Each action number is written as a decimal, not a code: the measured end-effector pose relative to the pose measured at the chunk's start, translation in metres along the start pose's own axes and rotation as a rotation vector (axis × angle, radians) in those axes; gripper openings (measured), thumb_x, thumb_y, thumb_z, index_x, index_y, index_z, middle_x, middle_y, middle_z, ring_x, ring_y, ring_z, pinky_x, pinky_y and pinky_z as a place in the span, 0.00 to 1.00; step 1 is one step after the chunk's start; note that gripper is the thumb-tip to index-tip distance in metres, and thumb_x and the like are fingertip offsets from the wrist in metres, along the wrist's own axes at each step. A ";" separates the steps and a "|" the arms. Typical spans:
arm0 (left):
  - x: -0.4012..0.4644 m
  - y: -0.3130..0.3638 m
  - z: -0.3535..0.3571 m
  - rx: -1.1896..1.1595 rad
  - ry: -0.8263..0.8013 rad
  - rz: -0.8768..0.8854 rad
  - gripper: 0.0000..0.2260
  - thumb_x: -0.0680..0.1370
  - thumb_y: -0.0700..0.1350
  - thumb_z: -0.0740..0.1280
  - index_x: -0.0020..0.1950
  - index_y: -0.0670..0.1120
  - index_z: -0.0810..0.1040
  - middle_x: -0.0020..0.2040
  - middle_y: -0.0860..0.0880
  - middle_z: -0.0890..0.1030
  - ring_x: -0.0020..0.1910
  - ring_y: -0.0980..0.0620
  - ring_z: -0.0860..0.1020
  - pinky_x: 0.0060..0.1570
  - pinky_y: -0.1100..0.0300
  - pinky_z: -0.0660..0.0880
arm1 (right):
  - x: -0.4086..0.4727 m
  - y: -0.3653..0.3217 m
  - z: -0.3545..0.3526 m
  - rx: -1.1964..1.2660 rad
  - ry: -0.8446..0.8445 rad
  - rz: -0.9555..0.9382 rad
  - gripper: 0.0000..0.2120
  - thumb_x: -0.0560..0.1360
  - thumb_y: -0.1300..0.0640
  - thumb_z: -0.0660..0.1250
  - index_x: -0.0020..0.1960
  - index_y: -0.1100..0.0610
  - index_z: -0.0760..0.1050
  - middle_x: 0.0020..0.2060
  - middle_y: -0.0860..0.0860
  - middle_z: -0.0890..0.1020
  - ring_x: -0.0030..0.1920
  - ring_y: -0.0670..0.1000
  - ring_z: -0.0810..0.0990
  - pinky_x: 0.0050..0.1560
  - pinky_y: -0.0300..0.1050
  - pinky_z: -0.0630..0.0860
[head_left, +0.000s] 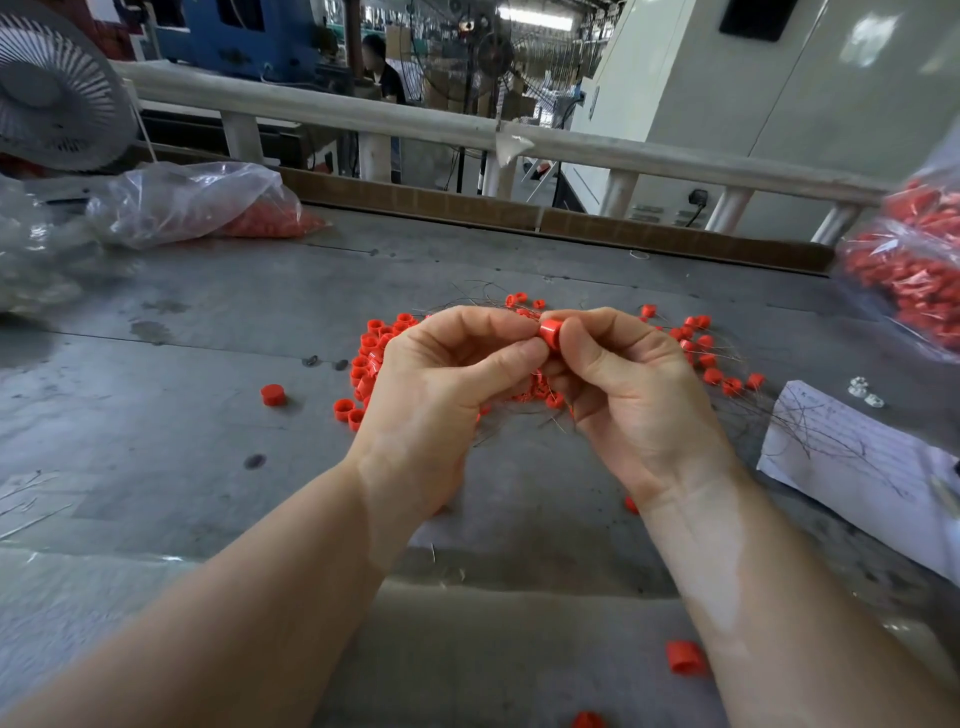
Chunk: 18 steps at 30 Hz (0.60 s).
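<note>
A small red cap (549, 331) is held up in the air above the grey counter (208, 322), in the middle of the view. The left hand (441, 374) pinches the cap's left side between thumb and forefinger, its other fingers curled in. The right hand (628, 384) grips the cap's right side, thumb under and fingers curled over. The two hands meet at the cap, palms turned partly toward the camera.

Directly beneath and behind the cap lies a loose heap (371, 353) of the same red caps, spread on the counter to both sides of the hands. Thin dark wires (800, 421) are tangled among them and trail off right of the cap. A single cap (272, 395) sits apart, left of and below the held cap. Another red piece (685, 657) lies well below it, near the right forearm.

Right of the cap and lower, a sheet of handwritten paper (857, 467) lies on the counter, with a few small white parts (865, 392) just above it. Far right of the cap, a clear bag (914, 270) is full of red parts. Far left and higher, a second clear bag (197, 202) holds red caps. A white fan (52, 93) stands beyond that bag. A pale rail (415, 122) runs along the counter's far edge, above the cap.
</note>
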<state>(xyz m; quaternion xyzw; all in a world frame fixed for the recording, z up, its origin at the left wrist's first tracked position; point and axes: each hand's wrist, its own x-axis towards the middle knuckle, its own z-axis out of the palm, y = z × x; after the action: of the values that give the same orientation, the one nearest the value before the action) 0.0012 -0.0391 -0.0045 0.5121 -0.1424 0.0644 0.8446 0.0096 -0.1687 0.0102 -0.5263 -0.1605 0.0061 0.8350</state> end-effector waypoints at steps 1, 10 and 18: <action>0.000 0.001 0.000 0.005 -0.002 0.007 0.06 0.63 0.38 0.74 0.33 0.49 0.83 0.35 0.50 0.83 0.33 0.56 0.80 0.38 0.62 0.78 | 0.000 0.000 0.000 0.026 -0.015 0.000 0.04 0.61 0.59 0.69 0.31 0.54 0.83 0.32 0.48 0.84 0.32 0.43 0.81 0.34 0.33 0.76; -0.001 0.004 0.004 -0.068 -0.122 0.033 0.06 0.63 0.37 0.72 0.32 0.49 0.82 0.36 0.51 0.83 0.35 0.55 0.81 0.40 0.64 0.78 | -0.001 -0.001 -0.002 0.175 -0.146 -0.013 0.05 0.62 0.58 0.70 0.35 0.54 0.84 0.34 0.48 0.85 0.38 0.44 0.83 0.37 0.33 0.77; -0.001 0.004 0.003 -0.036 -0.093 0.038 0.06 0.65 0.37 0.72 0.32 0.48 0.80 0.31 0.50 0.81 0.30 0.55 0.79 0.32 0.64 0.77 | -0.002 -0.001 0.001 0.096 -0.092 -0.012 0.04 0.63 0.61 0.69 0.34 0.58 0.83 0.32 0.50 0.84 0.34 0.46 0.82 0.35 0.35 0.77</action>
<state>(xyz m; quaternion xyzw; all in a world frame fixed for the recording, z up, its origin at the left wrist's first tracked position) -0.0015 -0.0401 -0.0006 0.4962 -0.1923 0.0542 0.8449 0.0075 -0.1683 0.0109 -0.4836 -0.2014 0.0328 0.8512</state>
